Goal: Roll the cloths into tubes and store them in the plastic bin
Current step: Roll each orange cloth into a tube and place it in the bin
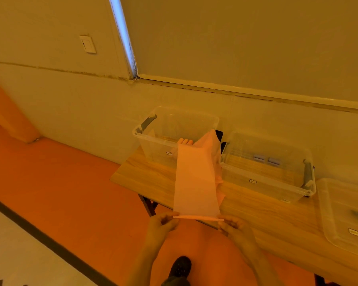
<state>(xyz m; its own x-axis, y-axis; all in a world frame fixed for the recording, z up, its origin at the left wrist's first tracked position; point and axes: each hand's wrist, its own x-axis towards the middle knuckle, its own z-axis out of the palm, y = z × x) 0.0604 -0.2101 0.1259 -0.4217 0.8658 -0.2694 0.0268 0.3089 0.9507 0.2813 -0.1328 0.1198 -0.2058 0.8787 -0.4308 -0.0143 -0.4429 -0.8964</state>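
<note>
Cloth, a long pale pink strip of thin smooth fabric (194, 182), is stretched from the near edge of the wood-grain table (256, 223) toward the clear rectangular plastic bin (153, 139) at its far left corner. Its narrow rolled near hem is pinched at either end by the left hand (163, 222) and right hand (234, 226), fingers curled tight upon it.

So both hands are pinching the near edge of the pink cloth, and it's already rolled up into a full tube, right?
Not quite. The left hand and right hand do pinch the near edge of the pink cloth, but only that edge is rolled; the rest lies flat on the table, as the head view shows.
</note>
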